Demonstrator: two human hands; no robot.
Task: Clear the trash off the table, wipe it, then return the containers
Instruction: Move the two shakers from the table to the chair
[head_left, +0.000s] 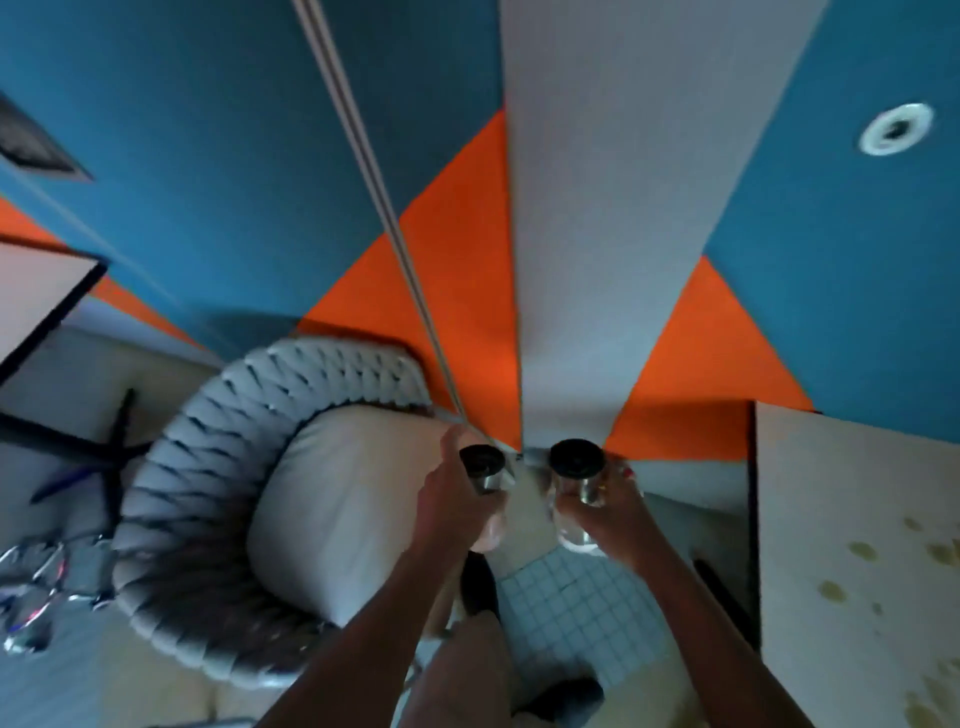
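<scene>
Head view is showing each grip wrapped round a container: the left hand (457, 499) is clutching a clear shaker (483, 470) with a black cap, fingers curled about its body, and the right hand (605, 512) is clasping a second, slightly fatter shaker (577, 473) the same way. Both shakers are being carried upright, side by side but apart, at about 6 o'clock of centre, over the floor rather than over any surface.

Both forearms are reaching forward from 6 o'clock, nearly parallel, wrists level, elbows tucked below the frame.

Judging by the load, the person is working on the container part of the job, either taking them off or bringing them back; which one cannot be told. The worktop (841, 519) is lying at 4 o'clock, spotted with yellowish stains, so wiping looks undone. Next move is calling for a steady set-down somewhere clear of those stains.

A woven chair (218, 467) with a pale cushion (343, 509) is sitting at 8 o'clock.
</scene>
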